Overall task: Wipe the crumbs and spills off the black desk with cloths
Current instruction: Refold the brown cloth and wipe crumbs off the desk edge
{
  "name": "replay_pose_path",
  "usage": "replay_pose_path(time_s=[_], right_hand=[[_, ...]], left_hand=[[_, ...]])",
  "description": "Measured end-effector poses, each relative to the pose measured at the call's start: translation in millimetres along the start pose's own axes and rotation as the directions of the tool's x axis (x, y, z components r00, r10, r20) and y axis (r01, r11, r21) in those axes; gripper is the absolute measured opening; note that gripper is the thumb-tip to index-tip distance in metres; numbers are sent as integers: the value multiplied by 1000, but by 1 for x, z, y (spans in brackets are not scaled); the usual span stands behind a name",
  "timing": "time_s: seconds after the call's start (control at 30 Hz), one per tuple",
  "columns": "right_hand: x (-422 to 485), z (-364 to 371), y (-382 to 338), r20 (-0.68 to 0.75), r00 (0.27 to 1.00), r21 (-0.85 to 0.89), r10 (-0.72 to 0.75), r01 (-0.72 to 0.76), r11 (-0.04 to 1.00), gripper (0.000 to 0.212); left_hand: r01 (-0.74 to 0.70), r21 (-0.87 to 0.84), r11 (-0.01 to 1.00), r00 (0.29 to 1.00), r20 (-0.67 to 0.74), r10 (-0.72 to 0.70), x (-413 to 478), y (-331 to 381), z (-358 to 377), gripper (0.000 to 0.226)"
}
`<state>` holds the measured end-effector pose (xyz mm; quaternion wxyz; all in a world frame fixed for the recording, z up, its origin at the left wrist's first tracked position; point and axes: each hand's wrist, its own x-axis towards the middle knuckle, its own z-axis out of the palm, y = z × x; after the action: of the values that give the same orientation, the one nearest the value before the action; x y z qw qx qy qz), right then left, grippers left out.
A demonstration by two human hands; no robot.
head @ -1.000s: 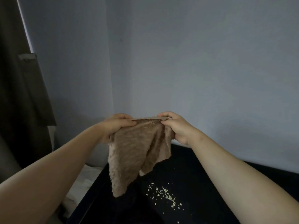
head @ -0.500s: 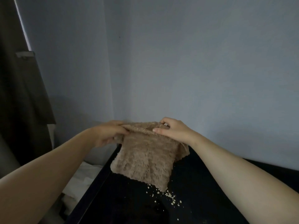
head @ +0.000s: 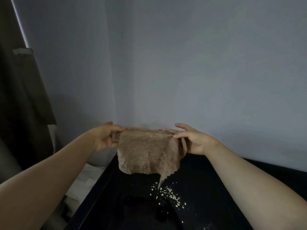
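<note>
Black smooth desk (head: 207, 188) fills a corner of plain grey-blue walls (head: 199, 72), pale flaky crumbs (head: 167, 195) scattered on its dark top. A fuzzy beige terry cloth (head: 144, 153) hangs in the air above it, one pointed lower corner dangling just over the crumbs. The left hand (head: 106, 138) pinches the cloth's upper left corner; the right hand (head: 192, 140) pinches the upper right edge, forefinger stretched straight.

On my feed, the left forearm (head: 49, 176) and right forearm (head: 249, 180) are bare to the frame's edge. The left hand (head: 104, 138) and right hand (head: 194, 140) are bare too.
</note>
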<state>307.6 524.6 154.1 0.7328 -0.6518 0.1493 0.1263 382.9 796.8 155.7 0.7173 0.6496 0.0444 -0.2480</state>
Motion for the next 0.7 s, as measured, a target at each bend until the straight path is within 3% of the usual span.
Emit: replay_pose_path(time_s=[0.1,0.2,0.3,0.37,0.43,0.47,0.53,0.63,0.7], right_hand=[[0,0,5,17,999,55,37,-38,998,72],[5,5,11,-89,994,-176,71,-86,981,88],[5,9,12,-92,995,-414,25,-62,908,78],[6,11,12,4,1000,-684,-11,11,729,63],[9,11,16,85,996,-922,-17,85,378,57],[11,11,19,109,993,-968,-34,114,225,56],[13,15,24,123,984,-987,-132,135,84,48],[15,12,23,119,954,-992,-276,126,7,35],[16,4,20,82,966,-994,-245,97,51,38]], left_hand=[[3,93,996,996,-89,5,8,-5,2,92],[11,317,948,995,-94,20,6,-7,5,93],[-66,679,731,998,34,59,2,-13,10,82],[-145,865,480,988,149,31,0,-17,13,66],[-204,956,212,979,205,18,1,-21,15,49],[-229,965,129,973,226,36,2,-23,15,39],[-246,963,112,968,238,84,7,-26,13,18],[-252,949,187,966,236,101,8,-26,11,35],[-225,941,253,974,207,95,7,-25,7,31]])
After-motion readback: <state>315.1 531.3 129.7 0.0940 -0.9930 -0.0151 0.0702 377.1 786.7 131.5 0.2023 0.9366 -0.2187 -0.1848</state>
